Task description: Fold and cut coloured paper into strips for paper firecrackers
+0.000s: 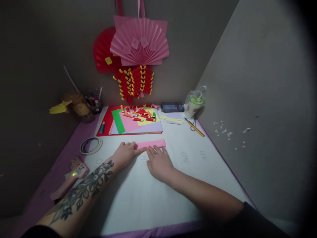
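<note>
A folded strip of pink paper point(158, 143) lies crosswise on the white sheet. Over its left end rests my left hand point(125, 153), fingers apart, with one digit stretched along the strip's lower edge. My right hand point(159, 162) lies palm down with its fingers spread, the fingertips pressing on the strip's lower edge. The two hands nearly touch at the middle of the strip. Parts of the paper are hidden under the fingers.
Behind are coloured paper sheets point(151, 128) with several small paper rolls point(142, 119) and a glue stick point(102, 127). Tape rolls point(98, 145) and a pink glue gun point(74, 173) lie left; a yellow pencil point(196, 129) and a cup point(194, 105) stand or lie right. Paper fans point(142, 43) hang above.
</note>
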Demonstrator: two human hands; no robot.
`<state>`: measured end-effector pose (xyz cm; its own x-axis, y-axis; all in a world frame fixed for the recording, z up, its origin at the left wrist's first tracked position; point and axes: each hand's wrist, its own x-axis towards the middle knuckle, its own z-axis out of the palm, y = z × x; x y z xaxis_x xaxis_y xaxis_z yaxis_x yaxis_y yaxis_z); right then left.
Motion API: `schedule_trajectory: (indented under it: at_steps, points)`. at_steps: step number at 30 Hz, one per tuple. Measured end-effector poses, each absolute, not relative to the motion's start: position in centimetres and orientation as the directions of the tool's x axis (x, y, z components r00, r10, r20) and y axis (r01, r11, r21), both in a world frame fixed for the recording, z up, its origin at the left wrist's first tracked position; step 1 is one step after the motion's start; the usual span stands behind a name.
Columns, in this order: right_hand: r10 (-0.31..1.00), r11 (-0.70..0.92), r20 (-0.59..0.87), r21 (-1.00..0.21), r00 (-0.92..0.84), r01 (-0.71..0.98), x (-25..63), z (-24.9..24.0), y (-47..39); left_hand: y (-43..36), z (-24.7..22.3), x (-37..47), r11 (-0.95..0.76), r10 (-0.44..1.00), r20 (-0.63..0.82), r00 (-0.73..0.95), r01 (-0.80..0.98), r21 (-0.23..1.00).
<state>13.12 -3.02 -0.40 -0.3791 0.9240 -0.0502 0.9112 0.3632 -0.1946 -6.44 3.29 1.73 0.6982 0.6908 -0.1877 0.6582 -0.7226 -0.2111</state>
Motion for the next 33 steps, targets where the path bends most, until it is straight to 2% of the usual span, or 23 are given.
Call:
schedule_trajectory:
  at_steps: [5, 12, 17, 20, 23, 26, 28, 29, 33]
  points:
    - [0.963, 0.259, -0.046, -0.126, -0.266, 0.958, 15.2, -0.4, -3.1, 3.2, 1.6, -6.5, -0.713, 0.701, -0.175, 0.691, 0.684, -0.153]
    - [0.985, 0.156, -0.067, -0.071, -0.161, 0.985, 17.9, 1.4, -2.4, 3.4, 1.8, -6.3, -0.711, 0.703, -0.196, 0.683, 0.683, -0.168]
    - [0.891, 0.426, -0.056, -0.245, -0.451, 0.871, 14.4, 0.8, -2.6, 3.2, 2.0, -6.3, -0.728, 0.686, -0.192, 0.702, 0.661, -0.183]
    - [0.86, 0.456, -0.091, -0.304, -0.502, 0.836, 13.1, -0.6, -2.8, 3.0, 2.4, -6.5, -0.717, 0.697, -0.196, 0.69, 0.668, -0.198]
    - [0.868, 0.446, -0.076, -0.315, -0.491, 0.838, 13.1, -1.3, -2.8, 2.8, 3.0, -5.9, -0.708, 0.706, -0.189, 0.683, 0.688, -0.157]
    - [0.874, 0.437, -0.067, -0.322, -0.481, 0.84, 13.4, -1.2, -2.7, 2.0, 3.2, -4.0, -0.637, 0.767, -0.094, 0.634, 0.771, 0.007]
    - [0.874, 0.435, -0.067, -0.329, -0.481, 0.838, 13.4, -1.0, -2.5, 1.0, 2.8, -2.2, -0.513, 0.854, 0.038, 0.519, 0.827, 0.231]
    - [0.872, 0.439, -0.067, -0.334, -0.485, 0.834, 13.3, -1.0, -2.5, 0.4, 2.5, -1.4, -0.49, 0.867, 0.054, 0.495, 0.828, 0.274]
    - [0.854, 0.463, -0.066, -0.356, -0.516, 0.812, 13.2, -1.3, -2.3, -1.7, 0.8, -0.1, -0.436, 0.84, -0.033, 0.541, 0.71, 0.553]
